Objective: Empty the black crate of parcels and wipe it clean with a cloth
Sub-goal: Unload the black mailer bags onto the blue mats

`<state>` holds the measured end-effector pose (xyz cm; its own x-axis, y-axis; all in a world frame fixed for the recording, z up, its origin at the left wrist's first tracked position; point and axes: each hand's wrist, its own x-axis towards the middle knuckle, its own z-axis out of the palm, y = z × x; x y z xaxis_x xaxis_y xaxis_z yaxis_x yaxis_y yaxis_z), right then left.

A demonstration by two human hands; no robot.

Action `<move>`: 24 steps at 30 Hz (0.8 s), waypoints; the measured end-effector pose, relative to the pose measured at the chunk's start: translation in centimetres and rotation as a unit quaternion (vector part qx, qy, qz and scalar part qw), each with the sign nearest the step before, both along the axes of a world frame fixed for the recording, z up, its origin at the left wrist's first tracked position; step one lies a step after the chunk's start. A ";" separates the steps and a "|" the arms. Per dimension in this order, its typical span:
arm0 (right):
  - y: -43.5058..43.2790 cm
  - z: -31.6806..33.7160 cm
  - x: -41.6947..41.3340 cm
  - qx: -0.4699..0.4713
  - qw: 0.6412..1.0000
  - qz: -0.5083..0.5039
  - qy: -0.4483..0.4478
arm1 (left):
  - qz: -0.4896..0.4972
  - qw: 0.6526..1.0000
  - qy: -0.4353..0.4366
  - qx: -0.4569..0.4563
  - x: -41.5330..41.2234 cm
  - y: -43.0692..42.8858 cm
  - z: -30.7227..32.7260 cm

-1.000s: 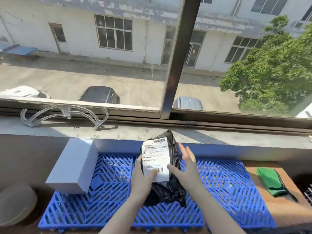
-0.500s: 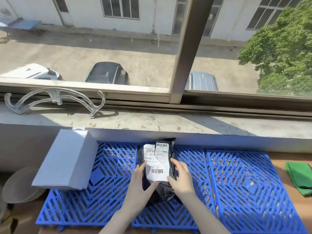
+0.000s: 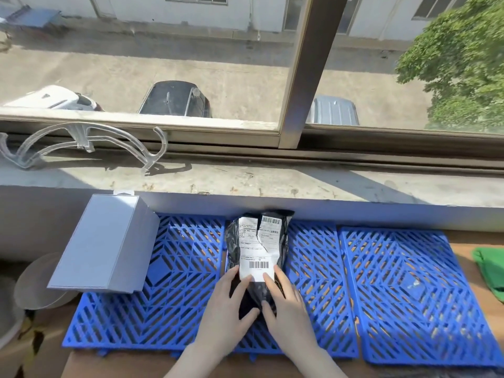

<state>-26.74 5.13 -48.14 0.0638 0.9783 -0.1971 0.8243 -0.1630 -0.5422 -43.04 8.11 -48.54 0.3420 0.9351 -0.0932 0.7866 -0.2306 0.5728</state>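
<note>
Both grips lie open: left hand [image 3: 226, 305] and right hand [image 3: 287, 305] press the black parcel [image 3: 257, 246] flat on the blue grid mat [image 3: 395, 282], seemingly settling it there; green cloth [image 3: 488, 271] lies at the right, crate unseen.

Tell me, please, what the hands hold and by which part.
Neither grips: left hand and right hand press straight fingers on the black parcel's near end.

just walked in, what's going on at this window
A person's left hand and right hand lie flat on a black parcel with a torn label, on the blue grid mats below the window. A grey box stands on the mats to its left. The green cloth lies untouched at the right.
</note>
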 end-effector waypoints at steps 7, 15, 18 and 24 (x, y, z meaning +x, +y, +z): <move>2.1 2.2 1.1 -0.069 0.996 0.057 -0.030 | -0.014 0.997 0.070 -0.038 0.6 1.3 1.8; -0.2 7.3 2.4 -0.011 0.999 -0.027 -0.014 | 0.047 0.996 -0.064 0.027 1.7 0.8 5.6; -1.3 9.8 3.7 0.045 0.997 -0.063 -0.022 | 0.025 0.992 -0.108 0.066 3.1 -0.2 7.0; -4.2 15.2 6.5 0.148 0.985 -0.088 -0.024 | -0.019 0.982 -0.156 0.109 6.1 -3.8 10.2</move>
<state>-20.26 0.92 -32.91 0.2403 0.9653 0.1018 0.8233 -0.1472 -0.5481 -36.92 4.31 -38.29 0.3576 0.9070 0.2226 0.5687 -0.4006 0.7184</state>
